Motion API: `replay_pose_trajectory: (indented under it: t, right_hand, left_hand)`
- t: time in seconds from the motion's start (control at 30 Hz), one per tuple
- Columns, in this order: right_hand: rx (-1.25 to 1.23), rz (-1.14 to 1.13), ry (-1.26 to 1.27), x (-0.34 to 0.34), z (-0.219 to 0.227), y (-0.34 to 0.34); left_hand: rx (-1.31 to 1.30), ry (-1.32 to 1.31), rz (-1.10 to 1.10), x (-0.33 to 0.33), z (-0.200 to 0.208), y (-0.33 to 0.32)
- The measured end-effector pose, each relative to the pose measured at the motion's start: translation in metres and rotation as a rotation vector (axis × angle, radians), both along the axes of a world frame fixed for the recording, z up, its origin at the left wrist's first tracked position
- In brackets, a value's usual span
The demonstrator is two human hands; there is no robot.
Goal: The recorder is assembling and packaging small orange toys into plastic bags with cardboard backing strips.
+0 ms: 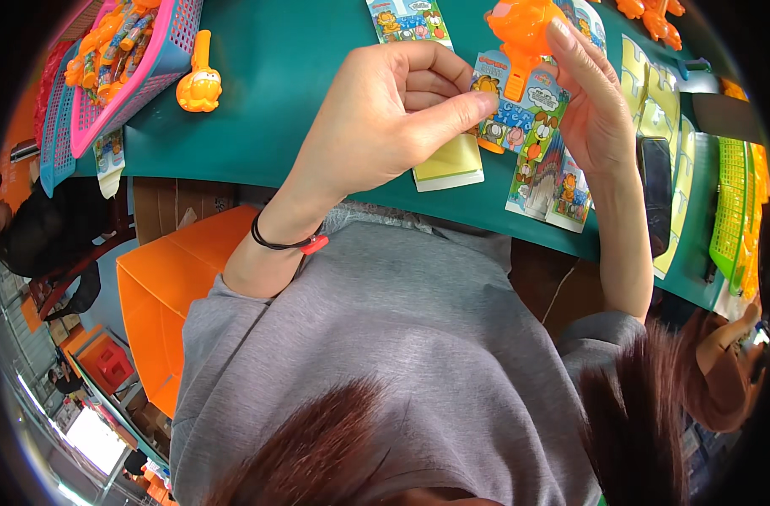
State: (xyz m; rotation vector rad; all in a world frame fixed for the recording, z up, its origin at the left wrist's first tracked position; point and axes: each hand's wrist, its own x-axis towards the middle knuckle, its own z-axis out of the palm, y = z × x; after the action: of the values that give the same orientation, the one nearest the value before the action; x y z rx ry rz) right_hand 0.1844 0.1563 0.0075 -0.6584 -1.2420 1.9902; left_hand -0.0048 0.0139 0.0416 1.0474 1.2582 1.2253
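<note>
I'd call it midway tbh — left hand (393,114) pinching the printed card (526,116) by its edge, right hand (600,105) steadying the orange toy (521,29) against it over the worktop (258,110) — another toy (201,89) lies cardless.

A green table (267,126) carried a pink plastic basket (153,72) at its left edge, an orange cat-headed toy (199,89) beside it, printed cards (532,190) by the near edge and, toward the right edge, a black smartphone (654,194) overlapping yellow sheets (685,181) near a lime-green basket (727,207).
</note>
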Motion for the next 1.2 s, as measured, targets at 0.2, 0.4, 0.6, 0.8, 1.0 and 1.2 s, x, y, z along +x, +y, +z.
replay_pose_trajectory:
  t: [0.2,0.4,0.6,0.8,1.0,1.2]
  right_hand:
    - [0.002,-0.040,-0.022,0.005,-0.005,0.001]
    - [0.077,-0.008,-0.051,-0.007,0.006,-0.013]
    - [0.194,-0.069,-0.185,-0.018,0.019,-0.031]
    - [0.258,-0.063,-0.283,-0.027,0.031,-0.042]
    - [0.452,0.075,-0.193,-0.018,0.035,-0.030]
    - [0.518,0.093,-0.161,-0.017,0.033,-0.030]
  left_hand:
    - [0.032,-0.008,-0.004,0.007,-0.004,-0.001]
    - [0.053,0.042,0.064,0.011,-0.013,-0.005]
    - [0.095,0.142,0.211,0.015,-0.019,-0.005]
    - [0.172,0.266,0.309,0.012,-0.018,0.004]
    - [-0.187,0.218,0.211,-0.001,0.042,0.013]
    - [0.329,-0.144,0.301,-0.014,-0.006,-0.001]
